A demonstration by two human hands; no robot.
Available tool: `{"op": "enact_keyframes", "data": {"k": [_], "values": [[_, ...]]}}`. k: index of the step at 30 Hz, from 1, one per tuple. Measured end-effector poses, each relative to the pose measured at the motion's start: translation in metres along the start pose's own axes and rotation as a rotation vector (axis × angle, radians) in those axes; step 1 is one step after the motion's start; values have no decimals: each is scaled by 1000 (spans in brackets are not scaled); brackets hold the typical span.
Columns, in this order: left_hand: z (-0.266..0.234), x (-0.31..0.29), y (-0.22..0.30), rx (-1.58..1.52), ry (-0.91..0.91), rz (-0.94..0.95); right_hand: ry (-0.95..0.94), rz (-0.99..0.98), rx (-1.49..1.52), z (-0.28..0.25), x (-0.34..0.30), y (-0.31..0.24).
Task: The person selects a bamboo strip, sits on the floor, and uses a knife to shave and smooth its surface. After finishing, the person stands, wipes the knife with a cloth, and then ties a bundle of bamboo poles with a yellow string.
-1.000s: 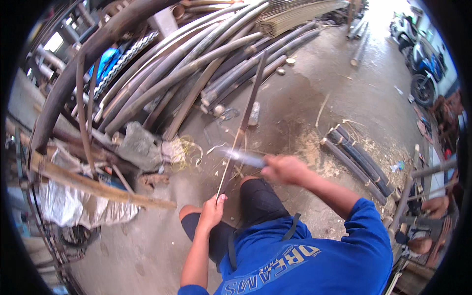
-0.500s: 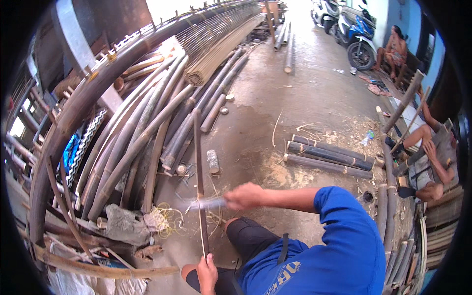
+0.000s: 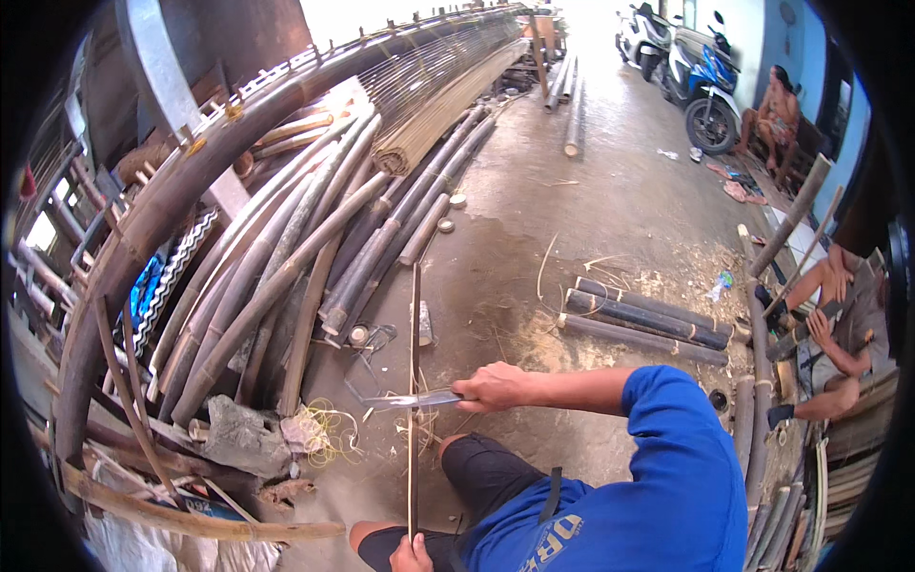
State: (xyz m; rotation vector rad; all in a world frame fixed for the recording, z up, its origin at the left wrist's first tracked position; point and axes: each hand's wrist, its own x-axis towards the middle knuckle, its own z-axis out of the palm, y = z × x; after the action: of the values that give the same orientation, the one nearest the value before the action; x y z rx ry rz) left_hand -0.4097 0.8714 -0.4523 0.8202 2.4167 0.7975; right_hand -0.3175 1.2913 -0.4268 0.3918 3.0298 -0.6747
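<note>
A long, narrow bamboo strip (image 3: 414, 334) stands nearly straight up the picture, its dark side and a pale edge showing. Around its lower end my left hand (image 3: 410, 554) is closed, close to my knee. My right hand (image 3: 494, 388) grips a knife, fingers wrapped round a handle that is mostly hidden. The knife's wide, shiny blade (image 3: 434, 398) points left and crosses the strip at about mid-length. Whether the edge bites into the strip, I cannot tell.
Bamboo poles (image 3: 286, 257) lie piled at left beside a stone block (image 3: 243, 434) and tangled yellow string (image 3: 329, 434). Cut poles (image 3: 648, 315) rest among shavings at right. Another person (image 3: 839, 324) sits at the right edge; one more sits farther back near motorbikes (image 3: 705, 86).
The strip has swung more upright and its top has shifted right. My right hand and the knife have moved slightly right, and the blade, smeared before, is now sharp. The whole view has shifted slightly.
</note>
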Motion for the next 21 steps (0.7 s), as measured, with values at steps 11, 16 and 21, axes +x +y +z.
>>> {"op": "enact_keyframes", "data": {"k": [11,16,21], "values": [[-33,-66,-61,-182,30,-84,580,496,-86,-35,28,204],[-11,2,-45,-376,124,-45,572,612,473,-44,29,115],[-12,58,1,-109,131,83,602,342,339,-29,1,43]]}}
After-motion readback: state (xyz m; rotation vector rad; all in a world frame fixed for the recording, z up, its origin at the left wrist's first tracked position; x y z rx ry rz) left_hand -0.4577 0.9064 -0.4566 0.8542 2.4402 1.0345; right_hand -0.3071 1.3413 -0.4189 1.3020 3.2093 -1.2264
